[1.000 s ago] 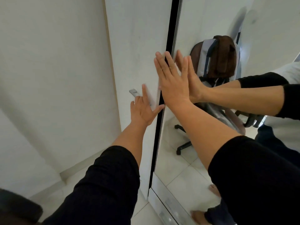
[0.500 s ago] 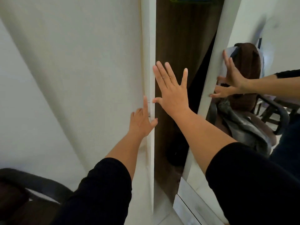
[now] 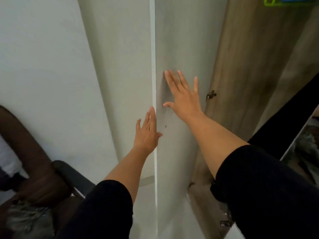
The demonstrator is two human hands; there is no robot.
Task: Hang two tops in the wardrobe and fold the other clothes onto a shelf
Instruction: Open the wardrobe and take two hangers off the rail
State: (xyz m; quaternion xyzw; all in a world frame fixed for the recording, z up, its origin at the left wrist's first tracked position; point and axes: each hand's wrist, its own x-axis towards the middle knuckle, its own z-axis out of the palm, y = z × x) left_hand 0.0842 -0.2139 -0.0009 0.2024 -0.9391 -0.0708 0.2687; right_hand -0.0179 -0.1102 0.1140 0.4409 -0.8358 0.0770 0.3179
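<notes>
Here, flat hands (image 3: 184, 95) on smooth door (image 3: 181, 40)

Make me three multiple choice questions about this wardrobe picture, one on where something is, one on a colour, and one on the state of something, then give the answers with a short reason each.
1. Where is the green hanger?
A. top right, inside the wardrobe
B. on the floor
C. in the left hand

2. What colour are the sleeves?
A. white
B. black
C. red

3. How is the right hand?
A. curled round a handle
B. fingers spread, flat against the door's inner face
C. holding a shirt

Answers:
1 A, it shows at the upper right corner.
2 B, both forearms end in black fabric.
3 B, the fingers lie straight on the panel while the left hand rests at the door edge.
</notes>
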